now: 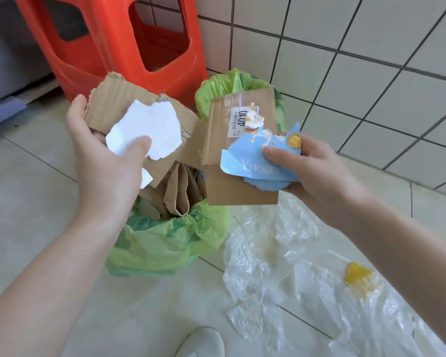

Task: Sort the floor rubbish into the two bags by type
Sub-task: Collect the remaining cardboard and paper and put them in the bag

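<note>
red stool (108, 42) behind green bags (165, 243)

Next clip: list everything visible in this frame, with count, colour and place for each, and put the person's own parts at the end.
Torn cardboard: one, brown, in the left hand.
Torn paper: one, white, under the left thumb on that cardboard.
Labelled cardboard: one, brown, in the right hand.
Torn packaging: blue, printed, under the right thumb; count unclear.
Near bag: one, green, floor centre, holding brown paper and cardboard.
Far bag: one, green, behind the held cardboard; contents hidden.
Plastic film: clear, crumpled on the floor at right; count unclear.
Yellow scrap: one, on the film.
Stool: one, red, top left.
Shoe: one, white, bottom edge.
Left hand: gripping.
Right hand: gripping.
</note>
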### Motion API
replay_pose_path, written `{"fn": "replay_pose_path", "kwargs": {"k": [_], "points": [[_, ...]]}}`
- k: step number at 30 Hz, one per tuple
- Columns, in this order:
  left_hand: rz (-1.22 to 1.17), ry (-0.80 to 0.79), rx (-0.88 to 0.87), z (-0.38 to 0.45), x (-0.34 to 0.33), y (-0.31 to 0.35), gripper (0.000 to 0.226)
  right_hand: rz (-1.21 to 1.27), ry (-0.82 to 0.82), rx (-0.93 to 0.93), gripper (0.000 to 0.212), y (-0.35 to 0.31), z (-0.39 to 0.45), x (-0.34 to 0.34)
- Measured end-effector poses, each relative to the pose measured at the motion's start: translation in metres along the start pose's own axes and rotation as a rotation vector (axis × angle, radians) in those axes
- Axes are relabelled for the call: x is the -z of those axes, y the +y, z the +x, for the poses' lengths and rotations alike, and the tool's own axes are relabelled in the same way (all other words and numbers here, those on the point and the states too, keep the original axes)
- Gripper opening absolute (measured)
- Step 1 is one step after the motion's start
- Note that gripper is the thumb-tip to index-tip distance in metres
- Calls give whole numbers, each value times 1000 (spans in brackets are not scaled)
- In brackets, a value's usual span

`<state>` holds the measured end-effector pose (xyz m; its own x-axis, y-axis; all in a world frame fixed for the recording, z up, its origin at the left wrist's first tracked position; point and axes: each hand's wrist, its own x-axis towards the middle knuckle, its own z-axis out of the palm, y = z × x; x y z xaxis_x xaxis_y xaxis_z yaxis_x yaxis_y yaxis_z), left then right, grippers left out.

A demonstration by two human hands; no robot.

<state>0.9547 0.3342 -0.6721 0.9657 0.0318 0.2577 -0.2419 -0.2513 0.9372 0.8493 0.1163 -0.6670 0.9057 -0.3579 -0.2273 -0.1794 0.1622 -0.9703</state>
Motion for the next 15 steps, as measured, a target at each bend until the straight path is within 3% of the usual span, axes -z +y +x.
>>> {"fn": "replay_pose_path", "kwargs": {"k": [6,11,15], "points": [[129,66,-111,13,20,-8,60,1,24,8,20,-7,27,-54],[234,156,-166,21,37,-12,44,-275,43,116,14,-7,42,-98],[291,189,-187,20,39,-9,44,-348,70,202,10,-17,48,-113]]}}
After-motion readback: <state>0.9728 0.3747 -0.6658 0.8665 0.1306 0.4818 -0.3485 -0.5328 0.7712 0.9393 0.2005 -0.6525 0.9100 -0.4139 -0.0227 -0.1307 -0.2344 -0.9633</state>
